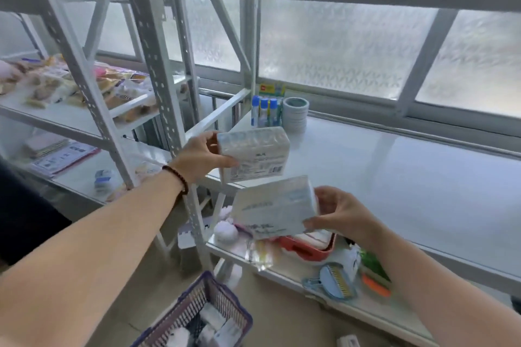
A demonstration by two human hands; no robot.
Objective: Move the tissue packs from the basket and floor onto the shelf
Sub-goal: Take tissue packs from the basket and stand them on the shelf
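Far left: a neighbouring rack (70, 110) w/ bagged snacks on its upper level and paper packets lower down, not part of the job. Bottom centre-left, the purple basket (222, 304) sits on the floor w/ several white packs still in it; exact count unclear, it's cut off by the frame edge. Moving right, the left hand (197, 156) is raised at the front-left corner of the shelf (394, 166), thumb below and fingers curled over the end of a tissue pack (253, 153), gripping it; the pack is held on edge over the shelf's left end, can't tell if it's touching the surface yet. Just below and right of it, a second tissue pack (275, 205) is tilted, held in front of the shelf edge and not over it; the right hand (342, 213) pinches its right end, thumb underneath, fingers on top. Behind, at the back-left of the shelf: glue sticks (265, 111) and a stack of tape rolls (295, 114). Rest of that shelf surface carries no tissue packs that show. Lower level, right: a red tray, brush, misc small items. Bottom right edge, one more small white pack (348, 342) appears to lie on the floor. Progress, imo: early. Two packs in hand, none visibly set down, basket stock + floor piece still to go.
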